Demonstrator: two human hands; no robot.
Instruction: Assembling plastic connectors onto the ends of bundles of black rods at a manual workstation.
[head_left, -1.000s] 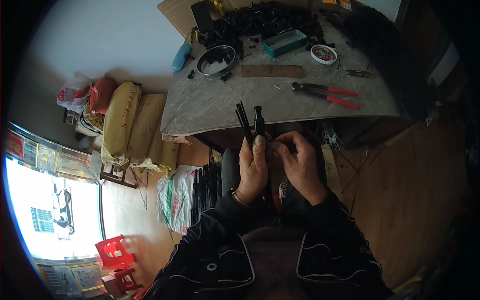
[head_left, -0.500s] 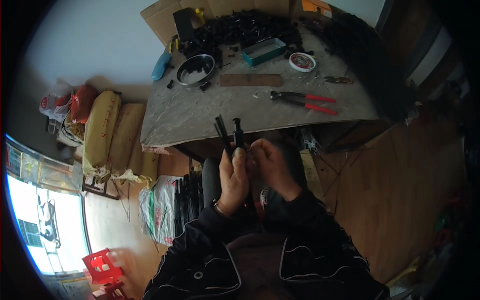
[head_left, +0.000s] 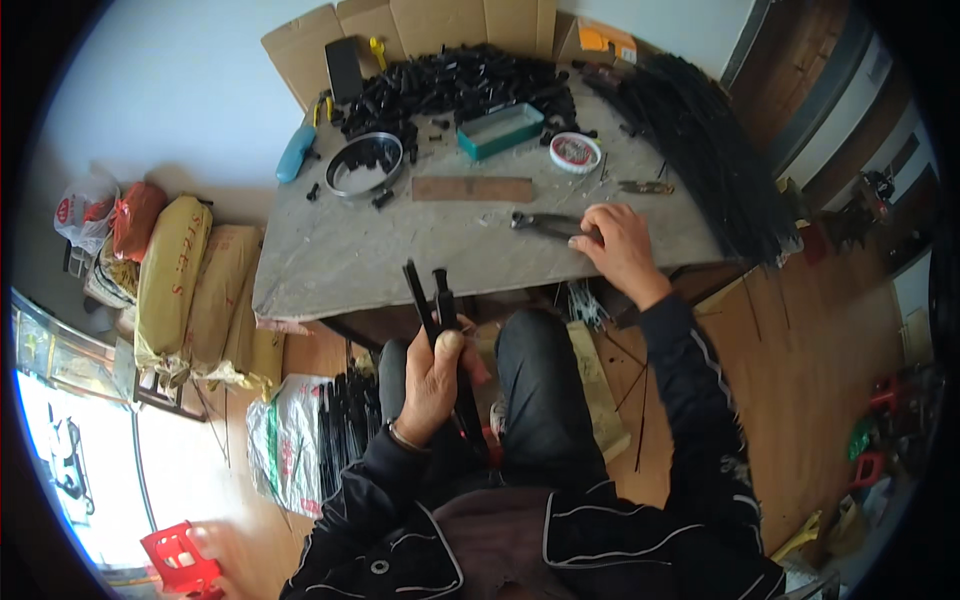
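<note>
Now the right hand [head_left: 622,240] has left the black rods [head_left: 440,330], apparently gripping pliers [head_left: 550,225]; left hand [head_left: 432,385] fingers clasp them.

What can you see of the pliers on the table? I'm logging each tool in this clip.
The pliers lie flat on the grey table, near its front edge, jaws pointing to the person's left. The jaws look like dark metal and appear shut. The right hand lies over the handles, hiding them almost wholly, so their colour cannot be told here. A brown wooden strip lies just beyond them, apart from them. The left hand is nowhere near, holding black rods over the lap.
</note>
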